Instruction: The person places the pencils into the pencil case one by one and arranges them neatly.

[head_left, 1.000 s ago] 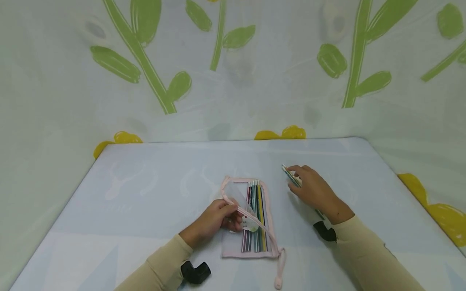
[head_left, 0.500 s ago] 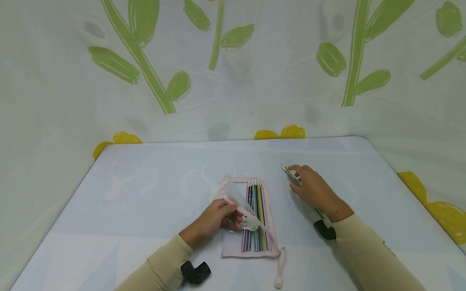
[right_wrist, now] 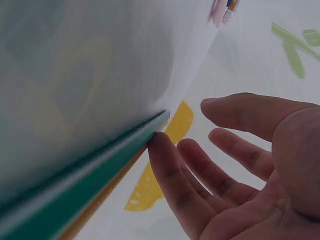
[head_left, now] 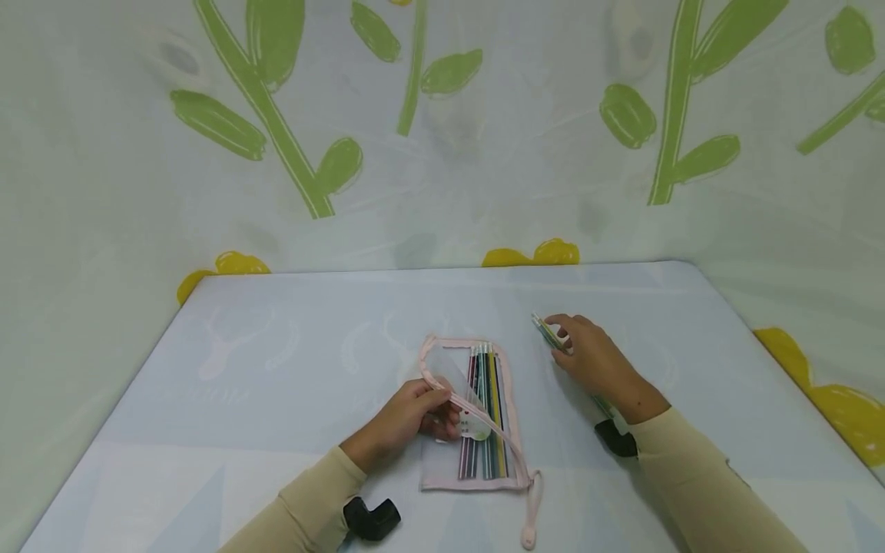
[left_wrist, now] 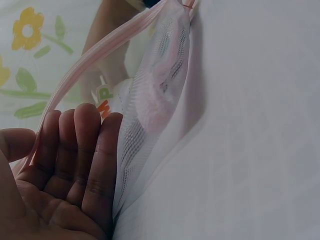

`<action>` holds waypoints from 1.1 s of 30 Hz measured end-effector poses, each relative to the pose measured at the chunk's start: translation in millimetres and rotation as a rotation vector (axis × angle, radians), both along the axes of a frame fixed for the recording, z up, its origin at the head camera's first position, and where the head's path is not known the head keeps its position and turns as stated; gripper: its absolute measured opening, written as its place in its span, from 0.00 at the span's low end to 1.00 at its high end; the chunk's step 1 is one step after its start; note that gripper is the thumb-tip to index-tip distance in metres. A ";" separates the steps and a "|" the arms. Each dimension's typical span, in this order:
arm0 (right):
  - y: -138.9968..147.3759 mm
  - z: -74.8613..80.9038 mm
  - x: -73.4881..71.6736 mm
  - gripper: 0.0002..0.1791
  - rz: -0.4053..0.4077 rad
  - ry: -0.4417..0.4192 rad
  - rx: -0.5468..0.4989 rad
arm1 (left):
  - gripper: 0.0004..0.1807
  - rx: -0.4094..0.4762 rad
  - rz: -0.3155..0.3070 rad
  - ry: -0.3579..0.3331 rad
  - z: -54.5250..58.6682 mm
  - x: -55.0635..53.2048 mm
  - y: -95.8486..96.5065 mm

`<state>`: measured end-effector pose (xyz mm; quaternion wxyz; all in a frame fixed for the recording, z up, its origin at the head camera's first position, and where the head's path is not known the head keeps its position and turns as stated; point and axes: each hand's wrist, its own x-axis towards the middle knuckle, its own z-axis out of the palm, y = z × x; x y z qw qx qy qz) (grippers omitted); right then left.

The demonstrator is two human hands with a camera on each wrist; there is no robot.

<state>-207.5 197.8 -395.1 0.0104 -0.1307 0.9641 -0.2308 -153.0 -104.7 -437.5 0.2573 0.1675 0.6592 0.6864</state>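
Note:
A clear pencil pouch (head_left: 435, 468) with pink trim lies mid-table, several striped pencils (head_left: 492, 453) side by side in it. My left hand (head_left: 422, 415) pinches its pink zip edge (left_wrist: 75, 75) between thumb and fingers, lifting the flap back. Mesh (left_wrist: 142, 105) shows beside those fingers in the left wrist view. To the right of the pouch, my right hand (head_left: 591, 357) is over loose pencils (head_left: 548, 330), partly hiding them. Seen from the right wrist, a fingertip (right_wrist: 161, 140) touches a teal pencil (right_wrist: 95, 177), an orange-yellow one along its side; the thumb stands apart.
A pink pull strap (head_left: 531, 518) hangs off the pouch's near right corner. The pale table (head_left: 242, 399) meets a leaf-patterned backdrop (head_left: 518, 169) at its far edge. Black wrist mounts (head_left: 372, 519) sit under both sleeves.
The loose pencils have shifted very slightly left at their far ends, under the right hand. My left hand and the pouch stay as they were.

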 end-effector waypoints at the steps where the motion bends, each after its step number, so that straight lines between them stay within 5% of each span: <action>1: -0.4 -0.2 0.0 0.29 -0.001 -0.009 -0.001 | 0.22 0.001 0.001 -0.003 -0.2 0.1 0.0; 33: -4.6 -4.7 2.0 0.43 0.058 -0.120 -0.005 | 0.23 0.017 -0.010 0.002 -0.8 0.6 -0.1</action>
